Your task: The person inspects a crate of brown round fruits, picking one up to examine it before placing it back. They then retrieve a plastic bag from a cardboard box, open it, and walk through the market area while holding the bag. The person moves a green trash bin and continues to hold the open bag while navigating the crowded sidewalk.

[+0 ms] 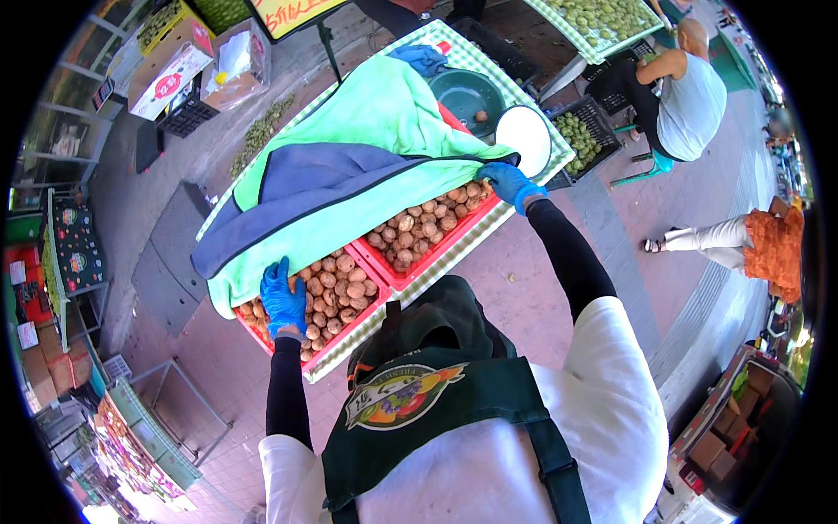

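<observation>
A light-green cloth (pixel 367 100) with a blue-grey underside and dark edging lies over two red trays of walnuts. Part of it is folded back. My left hand (pixel 284 301), in a blue glove, grips the cloth's near edge above the walnuts (pixel 336 293) in the left tray (pixel 384 297). At the cloth's right end, my gloved right hand (pixel 513 183) is closed on its edge, beside the walnuts (pixel 419 227) in the right tray (pixel 397 281). The fingertips of both hands are partly hidden by the cloth.
On the checked table stand a green basin (pixel 463 87) with a walnut in it and a round white lid or plate (pixel 524 140). Blue gloves (pixel 419 59) lie at the far edge. Crates of green fruit (pixel 580 135) and a seated person (pixel 690 100) are to the right.
</observation>
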Demonstrator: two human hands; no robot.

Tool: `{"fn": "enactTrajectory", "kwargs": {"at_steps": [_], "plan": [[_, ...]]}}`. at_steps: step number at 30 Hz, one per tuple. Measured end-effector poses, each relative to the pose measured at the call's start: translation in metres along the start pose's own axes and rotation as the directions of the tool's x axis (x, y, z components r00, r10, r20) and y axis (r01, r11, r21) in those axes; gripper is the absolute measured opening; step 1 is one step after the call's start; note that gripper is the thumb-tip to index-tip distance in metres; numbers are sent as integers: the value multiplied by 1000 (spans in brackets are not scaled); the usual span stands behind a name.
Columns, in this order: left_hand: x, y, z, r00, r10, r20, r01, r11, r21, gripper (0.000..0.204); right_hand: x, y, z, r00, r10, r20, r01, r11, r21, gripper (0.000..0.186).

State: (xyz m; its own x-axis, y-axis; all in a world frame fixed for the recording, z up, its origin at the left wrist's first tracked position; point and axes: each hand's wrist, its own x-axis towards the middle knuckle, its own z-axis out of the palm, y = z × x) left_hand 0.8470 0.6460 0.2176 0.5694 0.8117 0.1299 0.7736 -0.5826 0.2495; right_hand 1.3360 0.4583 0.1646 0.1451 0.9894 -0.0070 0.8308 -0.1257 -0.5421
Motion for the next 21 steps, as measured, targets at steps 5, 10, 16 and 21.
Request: {"fn": "enactTrajectory", "kwargs": {"at_steps": [5, 10, 16, 21], "plan": [[10, -2, -3, 998, 62, 5, -62, 998, -10, 45, -2, 12, 16, 989, -150, -10, 126, 867, -481, 14], [17, 1, -5, 997, 66, -32, -66, 998, 18, 30, 19, 1, 50, 979, 202, 20, -116, 637, -763, 23], [20, -6, -11, 998, 54, 18, -55, 995, 87, 22, 33, -22, 45, 969, 182, 165, 57, 486, -872, 27], [23, 0, -15, 998, 33, 57, -40, 993, 109, 21, 36, -2, 64, 896, 341, 285, 206, 250, -946, 27]]}}
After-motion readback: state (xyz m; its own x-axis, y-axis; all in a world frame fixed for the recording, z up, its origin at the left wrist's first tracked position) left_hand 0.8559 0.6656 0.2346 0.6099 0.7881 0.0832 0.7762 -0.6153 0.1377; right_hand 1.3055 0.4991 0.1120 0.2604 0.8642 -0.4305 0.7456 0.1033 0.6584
